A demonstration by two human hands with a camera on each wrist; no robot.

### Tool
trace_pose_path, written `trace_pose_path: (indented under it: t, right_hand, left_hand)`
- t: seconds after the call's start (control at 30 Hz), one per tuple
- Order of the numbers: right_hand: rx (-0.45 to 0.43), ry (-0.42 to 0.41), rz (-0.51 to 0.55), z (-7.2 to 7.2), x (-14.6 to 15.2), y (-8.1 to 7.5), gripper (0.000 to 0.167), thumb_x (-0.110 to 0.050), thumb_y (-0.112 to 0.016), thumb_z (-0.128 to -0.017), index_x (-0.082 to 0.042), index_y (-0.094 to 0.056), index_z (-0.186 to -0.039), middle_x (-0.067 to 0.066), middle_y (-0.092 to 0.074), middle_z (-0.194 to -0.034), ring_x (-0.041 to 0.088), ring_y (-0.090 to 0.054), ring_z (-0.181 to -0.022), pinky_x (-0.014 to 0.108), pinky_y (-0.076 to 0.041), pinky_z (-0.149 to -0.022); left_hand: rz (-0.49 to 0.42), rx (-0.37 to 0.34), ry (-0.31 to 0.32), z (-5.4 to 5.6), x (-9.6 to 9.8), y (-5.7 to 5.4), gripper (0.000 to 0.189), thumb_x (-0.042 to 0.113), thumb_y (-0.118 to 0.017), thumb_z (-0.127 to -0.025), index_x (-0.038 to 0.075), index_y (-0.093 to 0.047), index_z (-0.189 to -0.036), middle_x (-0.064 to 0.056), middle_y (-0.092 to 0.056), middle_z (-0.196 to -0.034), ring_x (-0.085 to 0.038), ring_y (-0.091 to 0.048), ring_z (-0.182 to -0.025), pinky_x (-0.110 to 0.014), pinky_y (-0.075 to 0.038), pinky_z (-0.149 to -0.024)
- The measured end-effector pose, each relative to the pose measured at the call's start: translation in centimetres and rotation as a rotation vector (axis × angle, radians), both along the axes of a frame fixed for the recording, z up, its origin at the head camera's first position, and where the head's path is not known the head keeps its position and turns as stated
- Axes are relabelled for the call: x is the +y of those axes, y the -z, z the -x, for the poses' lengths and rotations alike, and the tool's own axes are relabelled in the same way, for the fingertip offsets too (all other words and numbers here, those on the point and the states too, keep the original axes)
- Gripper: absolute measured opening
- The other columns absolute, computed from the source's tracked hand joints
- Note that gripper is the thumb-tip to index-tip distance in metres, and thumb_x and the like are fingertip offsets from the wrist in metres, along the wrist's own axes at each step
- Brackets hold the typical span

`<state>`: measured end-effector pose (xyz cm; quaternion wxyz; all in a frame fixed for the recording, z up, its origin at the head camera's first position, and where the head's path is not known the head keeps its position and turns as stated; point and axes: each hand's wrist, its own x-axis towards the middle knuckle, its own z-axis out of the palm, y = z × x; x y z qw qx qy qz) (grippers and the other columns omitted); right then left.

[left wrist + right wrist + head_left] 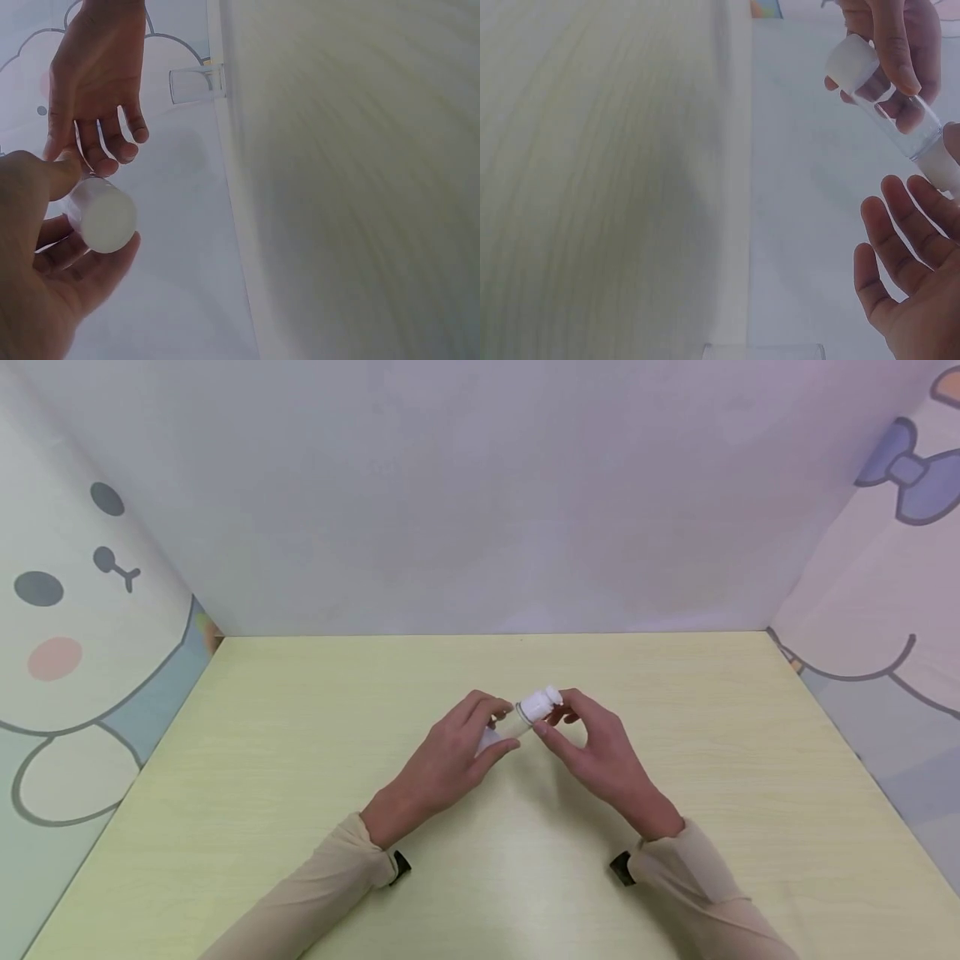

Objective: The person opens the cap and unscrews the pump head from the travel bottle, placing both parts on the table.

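Note:
A small clear bottle (901, 120) has a white round base (109, 219) and a white cap (538, 703). It is held tilted above the table, the cap end up and toward the right. My left hand (448, 747) grips the body and base, thumb on the near side and fingers behind. At the other end, my right hand (600, 752) has its thumb at the cap's lower edge and its index finger on the far side, pinching it. The other fingers of that hand (922, 285) are spread off the bottle.
Under the hands lies a pale wood-grain table (315, 710). A clear, glass-like cylinder (196, 84) stands on it beyond my right hand in the left wrist view. A plain pale wall (480, 510) closes the back, with cartoon-printed panels (67, 693) at both sides.

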<state>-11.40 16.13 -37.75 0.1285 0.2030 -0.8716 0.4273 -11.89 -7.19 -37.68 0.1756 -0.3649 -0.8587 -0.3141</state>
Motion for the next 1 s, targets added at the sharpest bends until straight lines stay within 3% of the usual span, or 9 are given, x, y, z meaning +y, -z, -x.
trace_pose_path:
  t: [0.2, 0.53, 0.73, 1.0]
  right_hand:
    - [-0.036, 0.006, 0.083, -0.2, -0.5, 0.0, 0.026, -0.017, -0.075, -0.098, -0.011, -0.065, -0.121, -0.001, -0.071, -0.112, 0.016, -0.064, -0.097, 0.029, -0.054, -0.087]
    - [-0.207, -0.082, 0.293, -0.9, -1.4, 0.0, 0.031, -0.017, -0.071, -0.100, -0.013, -0.059, -0.128, -0.001, -0.065, -0.124, 0.015, -0.068, -0.111, 0.023, -0.056, -0.095]
    - [-0.205, -0.158, 0.367, -1.1, -1.8, 0.2, 0.033, -0.009, -0.069, -0.100, -0.009, -0.055, -0.130, 0.003, -0.063, -0.126, 0.014, -0.067, -0.113, 0.024, -0.057, -0.098]
    - [-0.190, -0.173, 0.399, -1.3, -2.1, 0.4, 0.034, -0.004, -0.069, -0.099, -0.006, -0.053, -0.130, 0.002, -0.061, -0.124, 0.015, -0.065, -0.113, 0.024, -0.056, -0.098]
  left_hand:
    - [0.024, 0.005, -0.004, -0.1, 0.1, -0.1, 0.041, 0.025, -0.077, -0.096, 0.004, -0.060, -0.127, -0.005, -0.063, -0.117, -0.015, -0.061, -0.097, -0.026, -0.056, -0.081]
    - [0.028, 0.030, -0.017, -0.2, 0.0, 0.2, 0.040, 0.026, -0.081, -0.093, 0.006, -0.060, -0.120, -0.005, -0.064, -0.109, -0.014, -0.061, -0.090, -0.023, -0.056, -0.076]
    - [0.052, 0.069, -0.042, -0.3, 0.0, 0.1, 0.041, 0.026, -0.085, -0.089, 0.007, -0.061, -0.116, -0.002, -0.064, -0.107, -0.014, -0.060, -0.087, -0.023, -0.056, -0.072]
    - [0.086, 0.152, -0.070, -0.6, 0.1, 0.0, 0.042, 0.027, -0.087, -0.087, 0.008, -0.062, -0.113, -0.002, -0.064, -0.104, -0.016, -0.059, -0.088, -0.025, -0.057, -0.072]
